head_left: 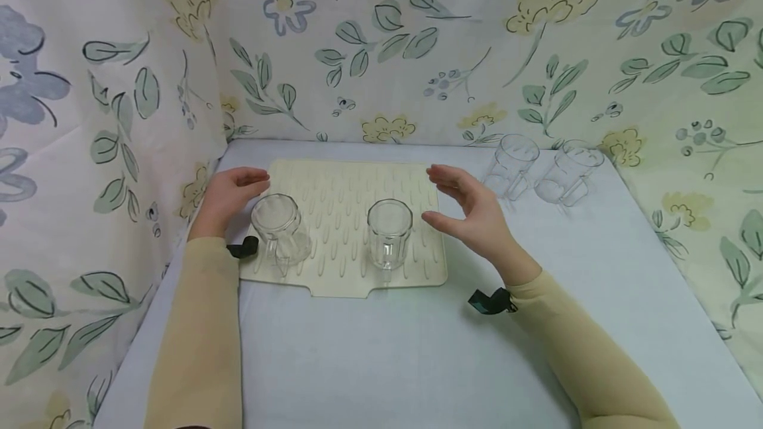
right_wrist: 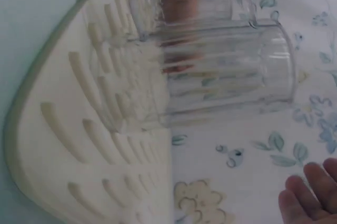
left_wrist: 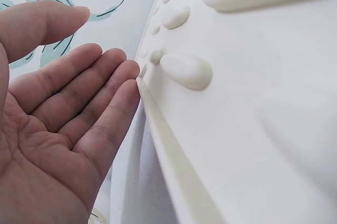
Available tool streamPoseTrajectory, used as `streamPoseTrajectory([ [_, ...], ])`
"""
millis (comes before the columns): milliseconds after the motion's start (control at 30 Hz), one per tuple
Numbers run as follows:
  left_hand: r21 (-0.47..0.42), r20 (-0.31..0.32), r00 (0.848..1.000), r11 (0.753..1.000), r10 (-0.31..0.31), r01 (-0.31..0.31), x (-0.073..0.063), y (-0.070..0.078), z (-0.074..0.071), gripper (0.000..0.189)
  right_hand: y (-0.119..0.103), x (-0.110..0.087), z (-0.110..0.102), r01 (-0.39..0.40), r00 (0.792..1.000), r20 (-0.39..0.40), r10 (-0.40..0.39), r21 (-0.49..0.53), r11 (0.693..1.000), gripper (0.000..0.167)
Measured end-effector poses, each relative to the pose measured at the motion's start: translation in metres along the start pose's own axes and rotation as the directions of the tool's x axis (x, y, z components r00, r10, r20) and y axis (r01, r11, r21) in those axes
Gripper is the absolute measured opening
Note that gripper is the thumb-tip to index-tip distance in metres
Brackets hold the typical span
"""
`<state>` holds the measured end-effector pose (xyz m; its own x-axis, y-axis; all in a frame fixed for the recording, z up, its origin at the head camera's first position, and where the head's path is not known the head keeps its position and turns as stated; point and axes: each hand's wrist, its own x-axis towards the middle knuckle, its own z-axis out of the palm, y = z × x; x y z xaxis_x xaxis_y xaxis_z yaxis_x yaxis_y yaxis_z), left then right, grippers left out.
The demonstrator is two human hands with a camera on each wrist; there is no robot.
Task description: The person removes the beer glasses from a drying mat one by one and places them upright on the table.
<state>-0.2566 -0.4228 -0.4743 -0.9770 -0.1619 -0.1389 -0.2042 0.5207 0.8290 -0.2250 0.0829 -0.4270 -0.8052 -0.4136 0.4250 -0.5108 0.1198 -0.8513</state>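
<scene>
A cream ridged drying mat (head_left: pixel 340 224) lies on the table. Two clear glass mugs stand on it: the left mug (head_left: pixel 280 234) near its left edge, the right mug (head_left: pixel 389 234) right of the middle. At the mat's left edge, my left hand (head_left: pixel 231 197) has its fingers extended; in the left wrist view a fingertip (left_wrist: pixel 134 71) meets the mat's rim. My right hand (head_left: pixel 467 217) hovers beside the mat's right edge, thumb and fingers spread, holding nothing. Only some of its fingers show in the right wrist view, below a clear handled mug (right_wrist: pixel 221 71).
Two more clear mugs, one (head_left: pixel 511 167) next to the other (head_left: pixel 569 174), stand at the table's back right. A flowered curtain (head_left: pixel 369 98) hangs behind and along both sides. White cloth (head_left: pixel 381 356) covers the table in front of the mat.
</scene>
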Motion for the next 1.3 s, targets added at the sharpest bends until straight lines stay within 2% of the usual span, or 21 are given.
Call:
streamPoseTrajectory([
  [200,0.011,-0.004,1.000,1.000,0.002,-0.002,-0.001,-0.001,0.000,0.050,0.014,-0.003,0.022,-0.101,0.985,0.144,0.090,0.071,0.992,0.084],
  [367,0.018,0.004,1.000,1.000,0.013,-0.013,0.000,0.000,0.001,0.049,0.021,-0.007,0.031,-0.172,0.963,0.222,0.150,0.084,0.981,0.087],
  [533,-0.001,0.009,1.000,1.000,0.019,-0.019,0.001,0.000,0.002,0.049,0.026,-0.009,0.039,-0.219,0.940,0.282,0.193,0.065,0.973,0.082],
  [933,-0.001,0.002,0.999,0.999,0.043,-0.043,0.003,-0.001,0.002,0.048,0.032,-0.013,0.053,-0.246,0.930,0.271,0.248,-0.041,0.968,0.076],
  [1300,-0.013,0.011,1.000,1.000,0.019,-0.019,0.004,-0.003,0.001,0.050,0.035,-0.013,0.055,-0.222,0.949,0.219,0.228,-0.055,0.974,0.073],
])
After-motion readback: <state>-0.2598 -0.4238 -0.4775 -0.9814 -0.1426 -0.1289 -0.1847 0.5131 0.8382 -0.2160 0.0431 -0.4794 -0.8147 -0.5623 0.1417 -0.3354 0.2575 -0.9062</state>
